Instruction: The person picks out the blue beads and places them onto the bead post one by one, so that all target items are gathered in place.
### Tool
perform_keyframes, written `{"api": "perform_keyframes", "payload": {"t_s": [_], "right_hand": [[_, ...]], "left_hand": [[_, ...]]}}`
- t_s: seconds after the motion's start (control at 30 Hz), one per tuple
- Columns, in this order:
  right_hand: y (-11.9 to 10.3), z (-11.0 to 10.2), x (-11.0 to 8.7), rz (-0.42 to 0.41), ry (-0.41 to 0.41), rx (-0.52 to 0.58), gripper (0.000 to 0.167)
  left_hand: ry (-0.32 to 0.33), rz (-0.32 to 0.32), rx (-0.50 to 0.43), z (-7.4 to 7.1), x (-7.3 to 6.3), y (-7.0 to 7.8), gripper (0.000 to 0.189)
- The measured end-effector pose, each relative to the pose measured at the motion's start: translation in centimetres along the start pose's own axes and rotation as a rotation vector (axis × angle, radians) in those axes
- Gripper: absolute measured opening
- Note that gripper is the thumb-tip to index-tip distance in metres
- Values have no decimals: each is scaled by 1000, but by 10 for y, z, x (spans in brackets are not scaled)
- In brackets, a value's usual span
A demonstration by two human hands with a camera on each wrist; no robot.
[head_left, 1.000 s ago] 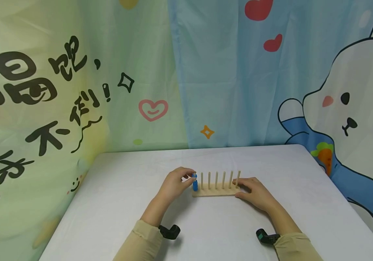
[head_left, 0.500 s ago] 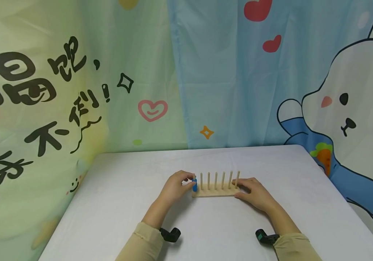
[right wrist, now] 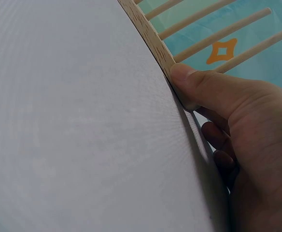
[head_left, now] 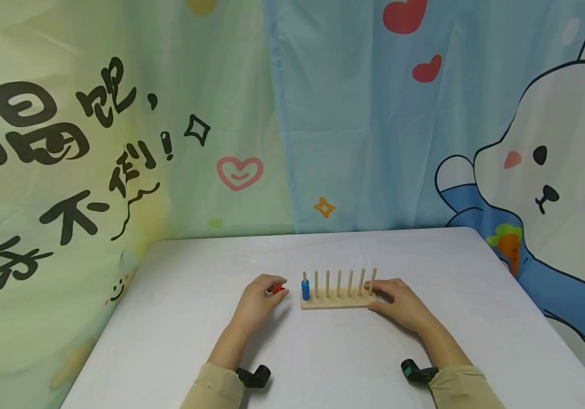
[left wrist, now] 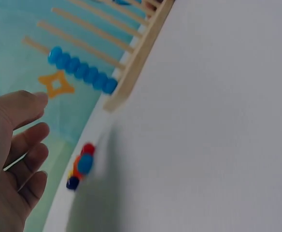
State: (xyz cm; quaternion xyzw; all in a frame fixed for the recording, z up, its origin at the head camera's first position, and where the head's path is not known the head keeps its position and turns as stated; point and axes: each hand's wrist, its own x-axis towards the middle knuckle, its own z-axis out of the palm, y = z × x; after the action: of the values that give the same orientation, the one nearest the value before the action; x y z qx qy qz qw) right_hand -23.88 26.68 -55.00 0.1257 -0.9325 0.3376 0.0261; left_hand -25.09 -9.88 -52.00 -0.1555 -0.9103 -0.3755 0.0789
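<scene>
A wooden peg board [head_left: 335,304] with a row of upright pegs stands on the table. Blue beads [left wrist: 83,71] are stacked on its leftmost peg, whose bare tip shows above them; the other pegs in the head view carry none. My left hand [head_left: 255,301] is left of the board, thumb and fingers apart, nothing between them in the left wrist view. Past its fingers lies a small cluster of loose beads [left wrist: 84,163] in red, blue, orange, yellow and dark blue. My right hand [head_left: 401,302] grips the board's right end, thumb on the near edge [right wrist: 182,72].
The white-covered table [head_left: 343,363] ends at a patterned curtain [head_left: 343,113] behind. Black wrist cameras sit at the left cuff [head_left: 254,376] and the right cuff [head_left: 417,373].
My left hand has let go of the blue bead at the leftmost peg and moved left, toward the loose beads. That bead has slid down onto the stack. The right hand stays put.
</scene>
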Motion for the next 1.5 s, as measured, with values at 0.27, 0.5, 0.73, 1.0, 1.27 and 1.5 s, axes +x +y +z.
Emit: {"api": "perform_keyframes", "payload": {"t_s": [0.27,0.5,0.73,1.0,1.27,1.5], "right_hand": [[0,-1,-1,0,0,0,49],[-1,-2,-2,-5,6,-8,49],[-1,-1,-1,-20,15,-4,49],[0,-1,-1,-15,10,-4,48],[-2,-1,-1,-17,17,-4,48],[-3,-1,-1,-11,5,3,47]], "left_hand": [[-6,-87,8,-3,-9,-24,23],[-28,-90,46,2,-13,-33,21],[-36,-77,103,6,-12,-34,20],[-16,-65,116,8,-13,-34,21],[-4,-54,158,10,-11,-32,19],[-16,-90,130,9,-11,-30,17]]}}
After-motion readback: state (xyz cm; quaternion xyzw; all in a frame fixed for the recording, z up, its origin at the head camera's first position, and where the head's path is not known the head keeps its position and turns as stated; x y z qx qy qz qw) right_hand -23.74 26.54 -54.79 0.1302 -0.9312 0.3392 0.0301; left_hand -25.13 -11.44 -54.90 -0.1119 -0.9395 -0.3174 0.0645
